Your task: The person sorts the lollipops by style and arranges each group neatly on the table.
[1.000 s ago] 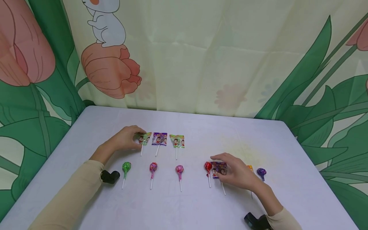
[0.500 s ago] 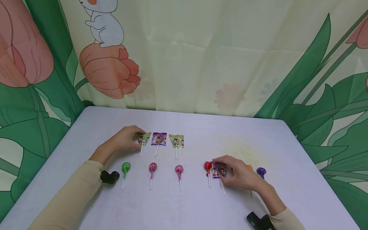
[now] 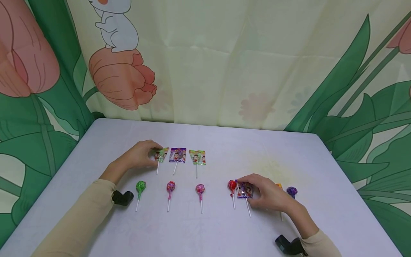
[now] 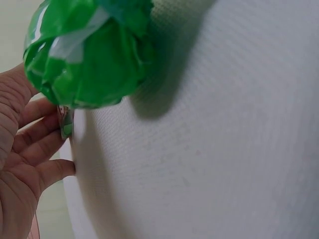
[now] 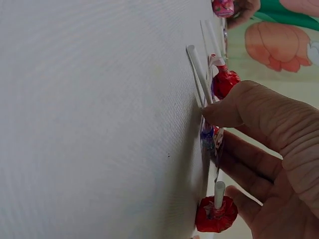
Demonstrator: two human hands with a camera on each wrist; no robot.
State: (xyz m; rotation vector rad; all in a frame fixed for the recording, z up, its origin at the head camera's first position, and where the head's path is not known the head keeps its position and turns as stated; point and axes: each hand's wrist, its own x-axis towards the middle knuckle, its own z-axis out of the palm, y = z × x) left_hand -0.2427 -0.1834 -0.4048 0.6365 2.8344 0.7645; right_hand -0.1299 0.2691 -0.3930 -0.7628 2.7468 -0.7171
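Left hand [image 3: 141, 154] curved, grip hard to tell, right hand [image 3: 267, 192] pinching

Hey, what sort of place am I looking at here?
Probably an indoor staged tabletop setup, perhaps for filming: a white-covered table, a hanging cloth backdrop printed with cartoon flowers and leaves, and wrapped lollipops laid out in rows.

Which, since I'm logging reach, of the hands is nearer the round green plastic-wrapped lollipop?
Left hand, just beyond the lollipop; the right hand is well off to its right.
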